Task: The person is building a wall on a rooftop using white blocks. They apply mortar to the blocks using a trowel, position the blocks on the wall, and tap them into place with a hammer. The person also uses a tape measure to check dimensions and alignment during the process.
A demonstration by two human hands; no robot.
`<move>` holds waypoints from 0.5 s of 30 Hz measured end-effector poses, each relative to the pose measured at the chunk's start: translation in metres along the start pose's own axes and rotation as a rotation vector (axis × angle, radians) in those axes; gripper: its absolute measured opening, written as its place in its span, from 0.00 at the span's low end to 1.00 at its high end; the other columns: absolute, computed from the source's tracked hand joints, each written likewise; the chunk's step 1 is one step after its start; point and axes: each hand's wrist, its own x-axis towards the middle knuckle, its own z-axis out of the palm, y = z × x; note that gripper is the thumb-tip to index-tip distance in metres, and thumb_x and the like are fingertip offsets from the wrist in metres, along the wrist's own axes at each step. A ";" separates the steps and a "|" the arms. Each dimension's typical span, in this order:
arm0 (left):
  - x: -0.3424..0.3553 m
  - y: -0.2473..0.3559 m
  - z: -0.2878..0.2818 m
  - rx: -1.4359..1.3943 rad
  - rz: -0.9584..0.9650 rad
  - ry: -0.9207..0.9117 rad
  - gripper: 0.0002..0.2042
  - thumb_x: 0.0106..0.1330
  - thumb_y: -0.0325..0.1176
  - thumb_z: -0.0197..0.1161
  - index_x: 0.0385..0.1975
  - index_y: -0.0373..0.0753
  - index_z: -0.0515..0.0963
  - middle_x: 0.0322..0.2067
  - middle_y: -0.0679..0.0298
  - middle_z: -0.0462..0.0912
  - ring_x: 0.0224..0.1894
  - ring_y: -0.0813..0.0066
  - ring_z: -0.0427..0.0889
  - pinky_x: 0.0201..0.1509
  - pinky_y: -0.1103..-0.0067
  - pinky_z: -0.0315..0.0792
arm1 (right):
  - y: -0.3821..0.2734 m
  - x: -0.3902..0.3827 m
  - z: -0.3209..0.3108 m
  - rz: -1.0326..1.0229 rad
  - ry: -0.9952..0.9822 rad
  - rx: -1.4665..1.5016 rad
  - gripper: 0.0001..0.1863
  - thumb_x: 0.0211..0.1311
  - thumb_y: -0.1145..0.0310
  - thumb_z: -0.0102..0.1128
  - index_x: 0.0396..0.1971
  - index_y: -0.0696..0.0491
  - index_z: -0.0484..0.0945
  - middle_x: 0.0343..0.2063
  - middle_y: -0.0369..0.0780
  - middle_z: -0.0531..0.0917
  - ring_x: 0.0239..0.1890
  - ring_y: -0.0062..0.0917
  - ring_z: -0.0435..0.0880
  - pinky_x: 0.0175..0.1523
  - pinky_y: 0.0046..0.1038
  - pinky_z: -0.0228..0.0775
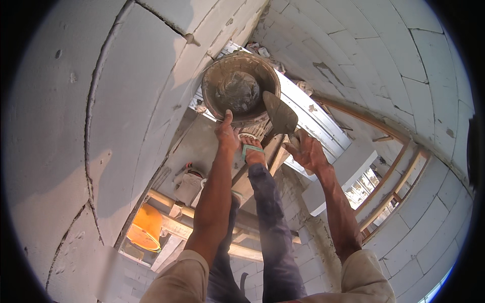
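Observation:
My left hand (227, 135) grips the near rim of a round, mortar-stained bucket (241, 61), its thumb over the edge and its fingers hidden beneath. Wet grey mortar (238, 92) lies in the bottom of the bucket. In my right hand (308, 152) is a trowel (281, 114), the fingers wrapped round its handle. The trowel's broad, grey-smeared blade points up and to the left, its tip beside the bucket's right wall.
Ribbed white metal sheeting (308, 113) runs under and beside the bucket. My sandalled foot (252, 149) is on wooden planks (242, 183). An orange bucket (145, 227) stands lower left. Block walls (126, 86) rise on both sides; a wooden frame (389, 199) borders an opening at right.

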 end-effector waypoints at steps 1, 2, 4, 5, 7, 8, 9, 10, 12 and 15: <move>-0.009 0.003 0.010 0.002 0.039 0.009 0.36 0.70 0.38 0.72 0.74 0.42 0.62 0.66 0.59 0.72 0.65 0.65 0.72 0.67 0.60 0.68 | -0.006 -0.002 -0.011 0.132 -0.118 0.042 0.27 0.68 0.55 0.70 0.51 0.61 0.70 0.28 0.51 0.83 0.27 0.51 0.85 0.30 0.46 0.74; -0.022 0.007 0.023 0.011 0.075 0.017 0.34 0.69 0.36 0.72 0.72 0.41 0.64 0.64 0.60 0.74 0.63 0.66 0.74 0.65 0.62 0.70 | -0.014 -0.004 -0.023 0.217 -0.171 0.047 0.27 0.72 0.54 0.65 0.55 0.61 0.69 0.31 0.57 0.85 0.35 0.57 0.88 0.37 0.50 0.79; -0.049 0.019 0.034 0.026 0.132 0.039 0.30 0.66 0.30 0.71 0.68 0.40 0.69 0.59 0.61 0.78 0.58 0.68 0.77 0.61 0.67 0.72 | -0.031 -0.009 -0.042 0.257 -0.197 -0.042 0.26 0.71 0.55 0.65 0.55 0.60 0.71 0.30 0.57 0.85 0.33 0.55 0.88 0.37 0.50 0.80; -0.065 0.025 0.032 0.033 0.153 0.053 0.29 0.64 0.28 0.71 0.66 0.39 0.71 0.56 0.62 0.80 0.56 0.69 0.79 0.60 0.69 0.73 | -0.038 -0.012 -0.048 0.271 -0.213 -0.083 0.26 0.71 0.55 0.65 0.55 0.60 0.71 0.29 0.56 0.85 0.33 0.55 0.88 0.38 0.49 0.80; -0.108 0.041 0.031 0.092 0.162 0.143 0.26 0.61 0.24 0.71 0.61 0.39 0.75 0.51 0.64 0.83 0.51 0.70 0.82 0.58 0.72 0.74 | -0.047 -0.017 -0.058 0.244 -0.276 -0.196 0.25 0.73 0.52 0.58 0.59 0.55 0.73 0.43 0.55 0.87 0.38 0.50 0.90 0.45 0.47 0.83; -0.137 0.050 0.032 0.151 0.146 0.224 0.24 0.60 0.23 0.70 0.58 0.38 0.77 0.48 0.65 0.84 0.49 0.71 0.82 0.57 0.73 0.74 | -0.058 -0.020 -0.064 0.226 -0.281 -0.244 0.24 0.74 0.53 0.57 0.59 0.55 0.74 0.43 0.54 0.87 0.38 0.48 0.90 0.44 0.46 0.84; -0.166 0.060 0.032 0.209 0.130 0.306 0.23 0.58 0.21 0.70 0.55 0.38 0.79 0.45 0.66 0.85 0.47 0.72 0.83 0.56 0.74 0.74 | -0.069 -0.022 -0.069 0.206 -0.287 -0.292 0.23 0.75 0.53 0.56 0.58 0.55 0.75 0.44 0.53 0.87 0.38 0.46 0.91 0.44 0.44 0.84; -0.193 0.071 0.026 0.215 0.134 0.254 0.21 0.58 0.20 0.70 0.53 0.38 0.79 0.45 0.65 0.85 0.47 0.72 0.83 0.58 0.73 0.74 | -0.082 -0.025 -0.076 0.192 -0.343 -0.362 0.19 0.76 0.58 0.54 0.56 0.56 0.76 0.44 0.50 0.88 0.40 0.42 0.92 0.43 0.40 0.86; -0.248 0.090 0.005 0.211 0.145 0.165 0.19 0.57 0.18 0.68 0.50 0.38 0.80 0.45 0.63 0.85 0.49 0.72 0.83 0.60 0.71 0.75 | -0.103 -0.032 -0.080 0.174 -0.433 -0.404 0.17 0.76 0.60 0.52 0.54 0.57 0.76 0.43 0.48 0.87 0.41 0.42 0.92 0.43 0.39 0.85; -0.344 0.135 0.022 0.330 0.180 0.176 0.19 0.57 0.18 0.67 0.51 0.35 0.79 0.45 0.63 0.85 0.45 0.73 0.84 0.57 0.75 0.74 | -0.156 -0.056 -0.090 0.123 -0.488 -0.413 0.13 0.75 0.67 0.49 0.47 0.59 0.79 0.39 0.47 0.88 0.40 0.41 0.92 0.40 0.40 0.85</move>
